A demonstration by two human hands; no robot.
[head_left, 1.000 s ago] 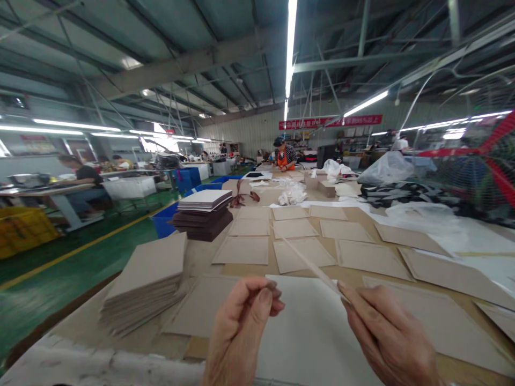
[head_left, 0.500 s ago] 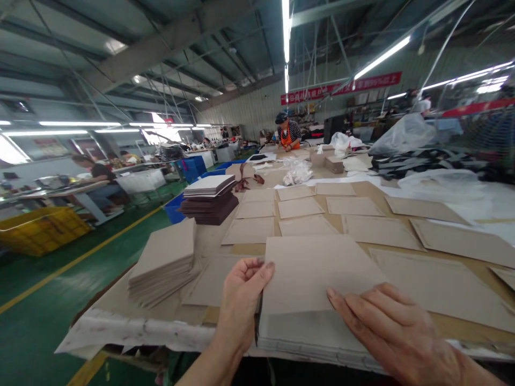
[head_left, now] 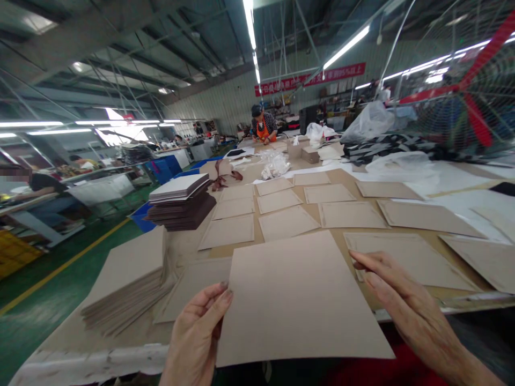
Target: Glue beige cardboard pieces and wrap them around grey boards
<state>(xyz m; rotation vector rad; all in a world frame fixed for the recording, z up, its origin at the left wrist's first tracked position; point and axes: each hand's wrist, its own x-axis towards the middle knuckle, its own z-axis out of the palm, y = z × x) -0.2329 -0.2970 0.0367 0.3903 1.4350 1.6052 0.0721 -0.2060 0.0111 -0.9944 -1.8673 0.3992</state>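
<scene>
A plain beige sheet of board [head_left: 295,300] is in front of me, its near edge reaching past the table's front edge. My left hand [head_left: 201,327] pinches its left edge between thumb and fingers. My right hand [head_left: 406,305] is beside the right edge, fingers stretched out, seemingly just apart from the sheet. Rows of similar beige pieces with marked borders, such as one piece [head_left: 350,214], lie spread beyond it. To the left stands a fanned stack of beige pieces [head_left: 129,268]. Whatever lies under the held sheet is hidden.
A pile of dark brown pieces topped with pale ones [head_left: 181,201] stands at the table's left edge. Crumpled clear plastic [head_left: 276,166] lies farther back. Across the table a person in an orange apron [head_left: 263,128] works. A red-bladed fan [head_left: 462,88] is at right.
The sheet has come nearer to me, and the stack seen beneath it earlier no longer shows. My right hand has moved from its surface to beyond its right edge. The view has turned right.
</scene>
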